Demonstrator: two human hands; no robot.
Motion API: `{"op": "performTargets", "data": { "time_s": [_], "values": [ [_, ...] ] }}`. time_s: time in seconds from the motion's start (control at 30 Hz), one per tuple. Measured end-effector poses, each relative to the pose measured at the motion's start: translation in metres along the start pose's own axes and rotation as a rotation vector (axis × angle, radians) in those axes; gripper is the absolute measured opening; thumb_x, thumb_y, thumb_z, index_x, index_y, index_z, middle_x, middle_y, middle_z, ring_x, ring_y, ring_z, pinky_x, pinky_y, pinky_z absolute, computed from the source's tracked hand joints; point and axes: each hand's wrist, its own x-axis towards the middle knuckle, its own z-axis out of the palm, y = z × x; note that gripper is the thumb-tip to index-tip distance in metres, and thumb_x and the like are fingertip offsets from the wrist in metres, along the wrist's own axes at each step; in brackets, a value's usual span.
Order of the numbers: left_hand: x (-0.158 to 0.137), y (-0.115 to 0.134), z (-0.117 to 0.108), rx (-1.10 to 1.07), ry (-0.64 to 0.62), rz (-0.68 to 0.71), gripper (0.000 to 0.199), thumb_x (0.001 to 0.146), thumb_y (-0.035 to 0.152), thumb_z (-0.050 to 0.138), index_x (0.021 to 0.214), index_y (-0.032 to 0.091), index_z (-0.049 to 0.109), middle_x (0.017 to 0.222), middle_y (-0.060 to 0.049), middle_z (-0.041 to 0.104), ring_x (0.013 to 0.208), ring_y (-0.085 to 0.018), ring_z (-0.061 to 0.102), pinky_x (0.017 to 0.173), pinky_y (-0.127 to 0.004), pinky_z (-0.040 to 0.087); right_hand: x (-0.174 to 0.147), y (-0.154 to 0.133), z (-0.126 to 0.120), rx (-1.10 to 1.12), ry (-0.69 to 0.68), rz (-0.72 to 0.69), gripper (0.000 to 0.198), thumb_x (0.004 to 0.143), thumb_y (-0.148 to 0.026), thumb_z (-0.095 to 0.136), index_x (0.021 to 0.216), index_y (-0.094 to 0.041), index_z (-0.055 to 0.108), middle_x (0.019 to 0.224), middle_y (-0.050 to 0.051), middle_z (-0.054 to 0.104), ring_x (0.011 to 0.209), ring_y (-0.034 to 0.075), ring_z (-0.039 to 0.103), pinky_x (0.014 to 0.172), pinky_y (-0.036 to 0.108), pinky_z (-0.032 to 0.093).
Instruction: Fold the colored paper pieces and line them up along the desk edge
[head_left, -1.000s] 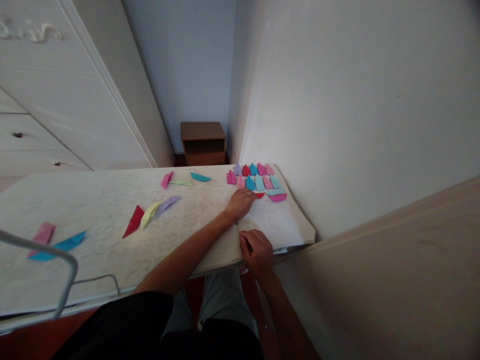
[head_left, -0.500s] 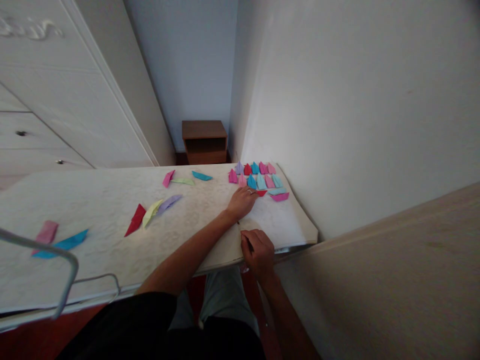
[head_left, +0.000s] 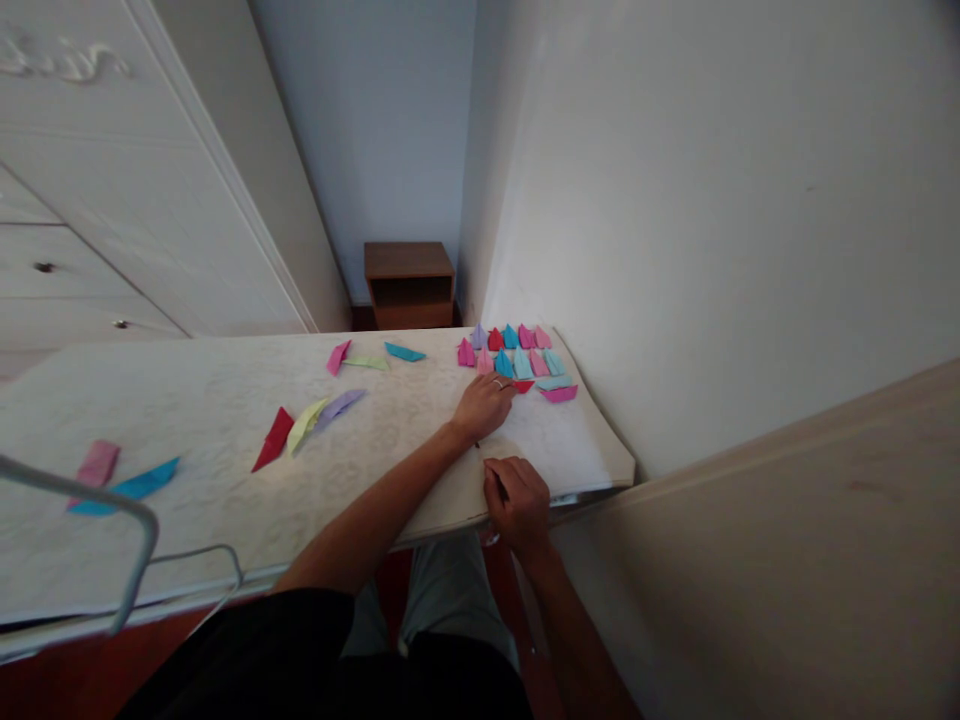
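Observation:
My left hand, a ring on one finger, reaches across the table with its fingertips on a red paper boat. Part of that boat is hidden beneath the fingers. At the near table edge rests my right hand, its fingers curled closed; anything in them is hidden. Just beyond the left fingertips lie a magenta paper boat and a light blue one. Behind them, folded paper pieces in pink, blue, red and lilac, such as a light blue piece, stand in two rows.
Flat folded papers lie to the left: a red one, a yellow one, a lilac one and a blue one. A grey metal rail crosses the near left. A wall borders the right; a brown nightstand stands beyond.
The view has shifted very slightly. Both hands and the papers stay essentially where they were.

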Motion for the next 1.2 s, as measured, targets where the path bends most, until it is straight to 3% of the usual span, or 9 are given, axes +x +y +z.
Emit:
{"op": "performTargets", "data": {
  "time_s": [0.2, 0.4, 0.63, 0.83, 0.93, 1.07, 1.2],
  "values": [
    [-0.019, -0.001, -0.007, -0.042, 0.084, -0.033, 0.021, 0.086, 0.011, 0.052, 0.096, 0.016, 0.070, 0.097, -0.009, 0.069, 0.097, -0.022, 0.059, 0.088, -0.035, 0.047, -0.001, 0.006, -0.001, 0.050, -0.003, 0.006, 0.017, 0.093, -0.016, 0.049, 0.094, -0.016, 0.066, 0.079, 0.008, 0.066, 0.076, 0.019, 0.059, 0.072, 0.031, 0.047],
    [-0.072, -0.003, -0.060, -0.155, 0.142, -0.107, 0.019, 0.087, 0.013, 0.053, 0.094, 0.016, 0.070, 0.088, -0.007, 0.070, 0.086, -0.019, 0.061, 0.082, -0.032, 0.049, -0.004, 0.007, -0.004, 0.066, -0.043, 0.000, 0.018, 0.094, -0.018, 0.049, 0.095, -0.017, 0.066, 0.082, 0.008, 0.067, 0.079, 0.020, 0.060, 0.075, 0.033, 0.049],
    [-0.177, -0.013, -0.131, -0.307, 0.265, -0.527, 0.020, 0.087, 0.024, 0.055, 0.095, 0.017, 0.072, 0.076, -0.003, 0.071, 0.060, -0.012, 0.059, 0.060, -0.023, 0.046, -0.005, 0.008, -0.005, 0.171, -0.096, 0.107, 0.020, 0.092, -0.028, 0.052, 0.094, -0.019, 0.069, 0.086, 0.007, 0.070, 0.081, 0.020, 0.063, 0.077, 0.034, 0.051],
    [-0.249, -0.030, -0.160, -0.457, 0.398, -0.893, 0.028, 0.080, 0.038, 0.061, 0.091, 0.016, 0.074, 0.081, -0.006, 0.074, 0.068, -0.017, 0.065, 0.063, -0.026, 0.050, 0.011, -0.001, -0.003, 0.330, -0.155, 0.427, 0.030, 0.086, -0.043, 0.058, 0.093, -0.017, 0.071, 0.088, 0.008, 0.073, 0.079, 0.021, 0.066, 0.072, 0.032, 0.052],
    [-0.261, -0.034, -0.167, -0.608, 0.533, -0.978, 0.033, 0.079, 0.041, 0.061, 0.095, 0.014, 0.072, 0.079, -0.006, 0.073, 0.068, -0.017, 0.065, 0.063, -0.026, 0.051, 0.030, -0.014, 0.009, 0.387, -0.211, 0.452, 0.034, 0.084, -0.045, 0.059, 0.094, -0.015, 0.071, 0.085, 0.009, 0.072, 0.075, 0.021, 0.066, 0.070, 0.032, 0.053],
    [-0.262, -0.033, -0.168, -0.706, 0.641, -0.992, 0.032, 0.078, 0.040, 0.062, 0.094, 0.014, 0.072, 0.075, -0.005, 0.072, 0.063, -0.015, 0.063, 0.061, -0.024, 0.051, 0.072, -0.031, 0.046, 0.362, -0.298, 0.261, 0.030, 0.084, -0.038, 0.056, 0.099, -0.016, 0.070, 0.091, 0.009, 0.072, 0.080, 0.020, 0.066, 0.069, 0.031, 0.053],
    [-0.264, -0.031, -0.165, -0.725, 0.639, -0.957, 0.029, 0.077, 0.037, 0.063, 0.092, 0.014, 0.072, 0.074, -0.006, 0.073, 0.066, -0.017, 0.066, 0.063, -0.026, 0.053, 0.130, -0.036, 0.096, 0.165, -0.380, 0.116, 0.031, 0.080, -0.025, 0.054, 0.106, -0.015, 0.066, 0.104, 0.010, 0.069, 0.086, 0.019, 0.066, 0.071, 0.030, 0.053]
  ]
}}
